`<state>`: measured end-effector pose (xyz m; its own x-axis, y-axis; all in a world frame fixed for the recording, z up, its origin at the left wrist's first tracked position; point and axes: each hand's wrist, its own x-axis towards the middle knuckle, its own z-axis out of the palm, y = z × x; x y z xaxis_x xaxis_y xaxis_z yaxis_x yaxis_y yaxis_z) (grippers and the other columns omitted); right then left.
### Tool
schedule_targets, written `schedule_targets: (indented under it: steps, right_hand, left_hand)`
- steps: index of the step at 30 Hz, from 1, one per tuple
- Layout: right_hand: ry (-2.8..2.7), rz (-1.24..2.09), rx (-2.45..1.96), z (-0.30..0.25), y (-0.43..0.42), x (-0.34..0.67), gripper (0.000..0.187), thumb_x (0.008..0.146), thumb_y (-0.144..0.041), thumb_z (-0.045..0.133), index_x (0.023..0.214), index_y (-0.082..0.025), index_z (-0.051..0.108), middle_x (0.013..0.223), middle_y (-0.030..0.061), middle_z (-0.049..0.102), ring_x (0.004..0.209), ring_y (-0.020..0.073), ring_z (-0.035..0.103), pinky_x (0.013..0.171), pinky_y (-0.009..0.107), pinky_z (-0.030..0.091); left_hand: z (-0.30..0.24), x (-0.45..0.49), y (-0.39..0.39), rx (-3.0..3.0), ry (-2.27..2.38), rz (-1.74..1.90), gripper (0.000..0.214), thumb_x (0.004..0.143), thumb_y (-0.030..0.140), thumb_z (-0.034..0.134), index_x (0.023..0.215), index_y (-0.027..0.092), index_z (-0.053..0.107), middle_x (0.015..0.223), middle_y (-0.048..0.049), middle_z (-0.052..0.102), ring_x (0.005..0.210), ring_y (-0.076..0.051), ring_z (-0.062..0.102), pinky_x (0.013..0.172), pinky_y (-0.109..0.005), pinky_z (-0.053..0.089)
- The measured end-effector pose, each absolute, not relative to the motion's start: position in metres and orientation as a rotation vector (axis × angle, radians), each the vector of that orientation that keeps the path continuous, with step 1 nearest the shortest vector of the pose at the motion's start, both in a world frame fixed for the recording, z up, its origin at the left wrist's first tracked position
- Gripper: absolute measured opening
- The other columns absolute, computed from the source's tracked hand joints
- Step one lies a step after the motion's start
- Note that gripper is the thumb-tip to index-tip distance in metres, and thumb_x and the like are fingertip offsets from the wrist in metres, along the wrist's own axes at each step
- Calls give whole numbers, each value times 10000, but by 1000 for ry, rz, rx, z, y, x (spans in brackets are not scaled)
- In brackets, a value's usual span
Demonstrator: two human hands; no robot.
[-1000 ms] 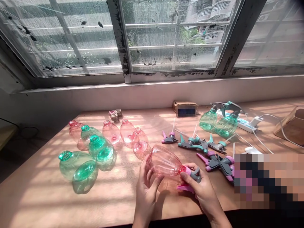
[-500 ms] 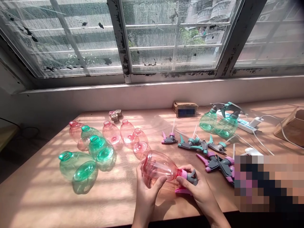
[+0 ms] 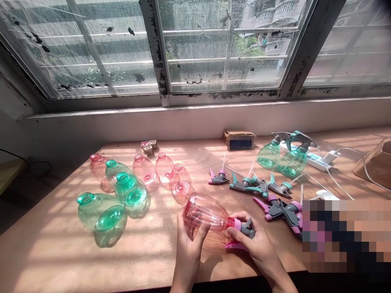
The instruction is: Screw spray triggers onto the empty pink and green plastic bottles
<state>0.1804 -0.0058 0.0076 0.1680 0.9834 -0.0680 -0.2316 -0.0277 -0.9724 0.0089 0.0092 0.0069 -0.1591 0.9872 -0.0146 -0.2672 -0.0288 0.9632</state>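
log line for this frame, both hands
left hand: grips pink bottle body | right hand: holds pink-grey trigger head at its neck | bottle: held sideways | nearby: loose trigger heads on table

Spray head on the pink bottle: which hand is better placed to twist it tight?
Right, probably. The right hand grips the spray head at the neck, while the left hand cradles the bottle by its body and can steady it.
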Motion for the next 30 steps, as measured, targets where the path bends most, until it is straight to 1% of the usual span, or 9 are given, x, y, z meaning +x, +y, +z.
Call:
schedule_targets:
  steps: [4,7,10,14,17,20,23,26,30]
  right_hand:
    - [-797,1271,-1149,7,-6,181,432,723,-517,946,952,-204,754,762,5,706,662,176,644,542,269,609]
    - [-737,1295,-1148,7,-6,181,438,736,-510,941,979,-212,731,716,-14,689,615,167,634,527,283,622]
    - [-748,1241,-1169,7,-5,181,438,718,-513,950,943,-203,738,739,-15,687,639,164,636,530,266,627]
    - [-806,1197,-1185,8,-5,180,421,731,-522,939,933,-201,756,758,-15,685,666,150,626,578,248,635]
    - [-837,1173,-1185,11,-6,179,409,747,-528,926,944,-205,770,763,-11,681,677,153,622,565,237,623]
    - [-831,1186,-1182,13,-7,178,401,742,-527,930,937,-214,773,781,-9,686,683,157,625,533,229,611]
    - [-845,1203,-1156,12,-7,177,390,740,-513,938,931,-213,776,791,-10,695,681,147,623,557,231,621]
    - [-804,1222,-1147,9,-7,179,406,746,-508,937,959,-210,763,793,-10,700,684,154,633,585,276,655]
    - [-724,1249,-1151,7,-6,183,444,748,-504,940,1005,-210,730,775,-13,706,668,169,661,592,321,677]
  left_hand:
    - [7,9,10,939,1090,1437,723,828,477,849,1437,261,526,1421,-126,671,1366,-342,620,1144,-453,495]
    - [0,9,11,958,1089,1431,752,814,454,865,1473,293,541,1525,-121,608,1433,-366,561,1190,-488,448]
    - [-8,7,14,969,1097,1437,800,771,414,902,1485,302,559,1574,-124,571,1456,-384,537,1212,-502,422]
    - [-9,5,15,949,1074,1445,842,729,366,935,1483,300,566,1559,-118,592,1443,-373,554,1224,-488,413]
    - [-2,7,14,932,1046,1451,875,730,394,931,1509,308,541,1575,-108,582,1455,-366,545,1233,-469,409]
    - [5,9,12,933,1043,1471,785,786,469,875,1477,266,566,1501,-130,641,1421,-365,580,1202,-461,452]
    - [7,11,12,917,1083,1487,747,776,457,886,1431,254,590,1454,-131,671,1408,-363,591,1179,-460,478]
    - [3,10,12,910,1088,1466,783,753,410,913,1451,297,576,1543,-107,604,1461,-359,536,1210,-469,445]
    - [-4,6,13,974,1057,1381,798,798,365,893,1505,339,525,1613,-93,533,1473,-346,523,1237,-490,406]
